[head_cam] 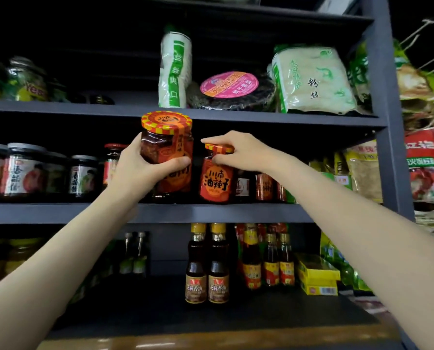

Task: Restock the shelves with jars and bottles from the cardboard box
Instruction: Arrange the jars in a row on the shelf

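My left hand grips a chili oil jar with a red and yellow checked lid, holding it up in front of the middle shelf. A second jar of the same kind stands on that shelf just to the right. My right hand holds it by the lid, fingers curled round the rim. The cardboard box is out of view.
Dark-lidded jars fill the middle shelf's left side, and small jars and packets stand to the right. Sesame oil bottles and yellow boxes stand on the lower shelf. Noodle bags lie on the upper shelf.
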A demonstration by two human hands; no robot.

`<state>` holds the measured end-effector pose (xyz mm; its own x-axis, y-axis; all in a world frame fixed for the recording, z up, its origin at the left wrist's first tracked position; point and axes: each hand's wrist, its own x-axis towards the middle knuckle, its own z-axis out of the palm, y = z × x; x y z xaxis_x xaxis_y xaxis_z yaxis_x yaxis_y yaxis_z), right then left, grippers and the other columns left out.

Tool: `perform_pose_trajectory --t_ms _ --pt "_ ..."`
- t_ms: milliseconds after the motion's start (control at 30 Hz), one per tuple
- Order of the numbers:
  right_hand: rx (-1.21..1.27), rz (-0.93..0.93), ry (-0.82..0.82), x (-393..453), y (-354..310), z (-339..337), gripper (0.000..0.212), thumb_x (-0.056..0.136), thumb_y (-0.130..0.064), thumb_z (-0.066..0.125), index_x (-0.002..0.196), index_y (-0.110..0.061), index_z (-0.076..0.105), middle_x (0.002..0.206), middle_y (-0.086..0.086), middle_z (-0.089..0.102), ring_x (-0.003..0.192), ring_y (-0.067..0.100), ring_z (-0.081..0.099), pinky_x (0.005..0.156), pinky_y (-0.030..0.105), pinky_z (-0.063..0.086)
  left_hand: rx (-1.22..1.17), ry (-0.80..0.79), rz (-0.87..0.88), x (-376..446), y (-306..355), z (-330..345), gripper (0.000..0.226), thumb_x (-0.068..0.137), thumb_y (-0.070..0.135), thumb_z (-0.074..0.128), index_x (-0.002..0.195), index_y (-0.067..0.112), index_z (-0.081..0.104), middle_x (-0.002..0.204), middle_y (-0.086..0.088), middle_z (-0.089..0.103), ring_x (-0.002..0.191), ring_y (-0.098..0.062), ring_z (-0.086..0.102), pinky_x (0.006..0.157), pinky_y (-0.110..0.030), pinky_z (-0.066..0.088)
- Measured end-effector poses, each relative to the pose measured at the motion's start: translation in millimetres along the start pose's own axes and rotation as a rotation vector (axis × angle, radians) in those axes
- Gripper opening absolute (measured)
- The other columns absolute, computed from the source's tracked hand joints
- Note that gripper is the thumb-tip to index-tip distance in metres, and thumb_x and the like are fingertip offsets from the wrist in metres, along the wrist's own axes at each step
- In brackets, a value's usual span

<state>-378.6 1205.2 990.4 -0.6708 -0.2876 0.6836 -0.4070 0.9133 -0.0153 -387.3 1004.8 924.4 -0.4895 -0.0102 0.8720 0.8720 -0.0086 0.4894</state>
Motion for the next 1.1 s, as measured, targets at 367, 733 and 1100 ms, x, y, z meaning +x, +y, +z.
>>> perform_pose_trajectory --t_ms 367,733,1100 --pt "-0.227 -0.052 0.383 -23 1 52 0.045 0.093 -0.023 0.052 0.137 -0.028 0.043 0.146 0.007 0.031 0.128 0.031 0.034 0.091 0.039 0.042 -0.037 -0.058 -0.070 7 -6 3 0.034 0.066 0.019 0.081 0.087 0.031 0.057 0.094 0.007 0.068 0.089 -0.007 0.065 0.074 -0.025 0.053" --pt "-0.347 -0.099 -0.225 -22 24 53 0.037 0.100 -0.032 0.037 0.135 -0.030 0.049 0.157 -0.013 0.006 0.138 0.027 0.015 0.114 0.039 0.017 -0.040 -0.095 -0.112 11 -12 2 0.032 0.068 0.021 0.079 0.088 0.031 0.056 0.094 0.008 0.066 0.088 -0.005 0.063 0.067 -0.017 0.048" --pt "-0.362 0.002 -0.413 6 27 66 0.040 0.101 -0.032 0.035 0.139 -0.025 0.044 0.158 -0.010 0.003 0.139 0.029 0.011 0.117 0.042 0.014 -0.008 -0.133 -0.121 15 -14 -1 0.033 0.068 0.023 0.079 0.090 0.031 0.056 0.096 0.007 0.066 0.089 -0.005 0.062 0.067 -0.017 0.046"
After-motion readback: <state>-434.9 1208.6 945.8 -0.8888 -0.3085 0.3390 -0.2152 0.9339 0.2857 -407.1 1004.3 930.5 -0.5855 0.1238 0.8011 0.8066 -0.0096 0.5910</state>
